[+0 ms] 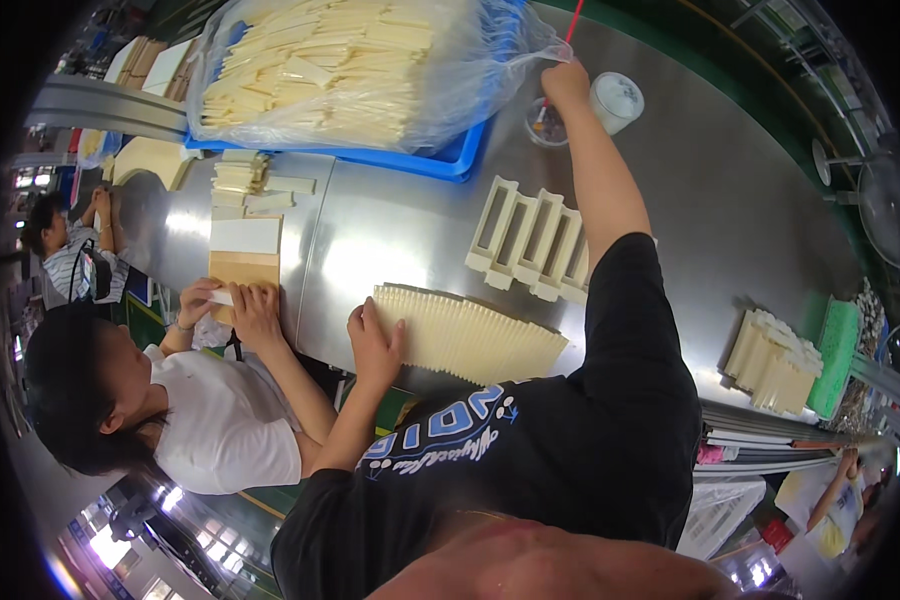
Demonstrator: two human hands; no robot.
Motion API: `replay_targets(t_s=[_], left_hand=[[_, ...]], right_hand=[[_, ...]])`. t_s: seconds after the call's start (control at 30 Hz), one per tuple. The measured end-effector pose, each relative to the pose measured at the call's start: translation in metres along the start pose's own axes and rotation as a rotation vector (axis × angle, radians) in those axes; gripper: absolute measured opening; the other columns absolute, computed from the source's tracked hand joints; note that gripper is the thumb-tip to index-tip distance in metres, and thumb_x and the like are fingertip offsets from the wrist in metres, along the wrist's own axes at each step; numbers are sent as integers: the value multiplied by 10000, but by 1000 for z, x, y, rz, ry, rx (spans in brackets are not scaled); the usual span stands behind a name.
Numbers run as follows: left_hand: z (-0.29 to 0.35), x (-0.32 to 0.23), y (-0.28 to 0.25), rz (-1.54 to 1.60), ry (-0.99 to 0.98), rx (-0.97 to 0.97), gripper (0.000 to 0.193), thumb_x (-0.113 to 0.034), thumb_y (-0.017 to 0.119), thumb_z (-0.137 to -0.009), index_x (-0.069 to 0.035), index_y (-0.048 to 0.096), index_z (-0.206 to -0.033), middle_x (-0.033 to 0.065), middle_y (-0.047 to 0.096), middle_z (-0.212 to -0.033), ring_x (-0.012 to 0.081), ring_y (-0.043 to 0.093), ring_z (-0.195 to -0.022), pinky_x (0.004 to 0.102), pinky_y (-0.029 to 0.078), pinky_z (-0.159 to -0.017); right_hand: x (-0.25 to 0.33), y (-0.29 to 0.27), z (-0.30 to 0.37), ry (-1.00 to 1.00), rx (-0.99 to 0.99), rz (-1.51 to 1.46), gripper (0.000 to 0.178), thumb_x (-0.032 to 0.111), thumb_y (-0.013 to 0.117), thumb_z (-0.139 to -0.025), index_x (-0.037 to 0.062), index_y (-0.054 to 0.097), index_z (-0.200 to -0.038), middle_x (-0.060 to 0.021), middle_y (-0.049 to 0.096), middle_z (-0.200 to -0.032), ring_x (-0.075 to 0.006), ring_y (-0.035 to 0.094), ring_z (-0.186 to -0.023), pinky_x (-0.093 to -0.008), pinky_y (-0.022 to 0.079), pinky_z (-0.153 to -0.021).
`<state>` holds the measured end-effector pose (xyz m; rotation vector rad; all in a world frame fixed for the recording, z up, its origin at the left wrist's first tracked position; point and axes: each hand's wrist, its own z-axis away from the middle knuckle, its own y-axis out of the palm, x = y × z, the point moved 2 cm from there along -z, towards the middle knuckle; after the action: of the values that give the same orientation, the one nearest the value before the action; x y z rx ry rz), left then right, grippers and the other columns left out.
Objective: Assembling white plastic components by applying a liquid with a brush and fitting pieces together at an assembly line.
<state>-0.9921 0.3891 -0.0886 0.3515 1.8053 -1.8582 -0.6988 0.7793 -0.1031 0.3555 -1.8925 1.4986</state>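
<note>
1. Cream strips (470, 335) lie side by side in a fanned row near the middle of your view, toward 6 o'clock, on the metal worktop (370, 240).
2. Your left hand (375, 345) is at the row's left end, toward 8 o'clock; its thumb and index finger stand apart against the strips, though you cannot tell whether they grip any.
3. Your right hand (567, 85) reaches out to 1 o'clock, its fingers clamped on a thin red stick (576, 20) whose lower end slants down to a small clear cup (547, 134).
4. Just beside that hand, on its 3 o'clock side, stands a white jar (617, 103).
5. Between your hands, toward 2 o'clock of centre, sits a cream slotted rack (518, 236), partly covered by your right forearm.
6. At 11 o'clock, a blue tray (460, 160) carries a clear plastic bag (475, 60) full of loose cream pieces (320, 70).
7. At 9 o'clock, a co-worker in a white top (225, 420) handles a small white piece (220, 297) beside a brown board (245, 268).
8. Past your right arm, between 3 and 4 o'clock, cream blocks (770, 362) stand near a green block (834, 358).
</note>
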Motion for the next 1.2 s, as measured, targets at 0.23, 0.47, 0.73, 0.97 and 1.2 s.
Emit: replay_targets(t_s=[0.23,0.47,0.73,0.97,1.2], left_hand=[[-2,1,1,-15,27,-9,555,-209,550,-768,60,313,-1191,266,351,-1122,388,376,-1021,401,318,-892],[-2,2,0,-24,22,8,597,-223,575,-749,83,307,-1184,283,358,-1115,397,374,-1023,406,327,-883],[-2,2,0,-29,13,3,602,-225,594,-737,73,316,-1180,281,358,-1122,394,377,-1023,407,333,-882],[0,4,-1,-12,-39,3,589,-222,593,-737,64,325,-1176,275,368,-1114,391,386,-1014,407,344,-871],[-9,-4,1,-40,43,0,518,-207,564,-751,64,362,-1143,254,421,-1042,376,409,-960,403,355,-839]], right_hand=[[13,-44,79,38,12,-239,247,224,475,-776,2,584,-763,-215,575,-777,-366,553,-752,-429,430,-681],[-5,-135,111,-217,-184,-684,86,84,496,-811,39,569,-811,-23,533,-605,-78,506,-486,-196,394,-385],[-14,-174,67,50,-69,-579,163,150,517,-789,-2,570,-764,-68,569,-630,-115,549,-490,-226,441,-411],[-22,-155,56,48,-59,-365,222,179,491,-779,-10,576,-701,-111,579,-564,-179,580,-486,-279,469,-492],[-32,-163,53,-8,-45,-213,218,190,474,-822,4,562,-747,-76,583,-619,-120,551,-471,-228,430,-414]])
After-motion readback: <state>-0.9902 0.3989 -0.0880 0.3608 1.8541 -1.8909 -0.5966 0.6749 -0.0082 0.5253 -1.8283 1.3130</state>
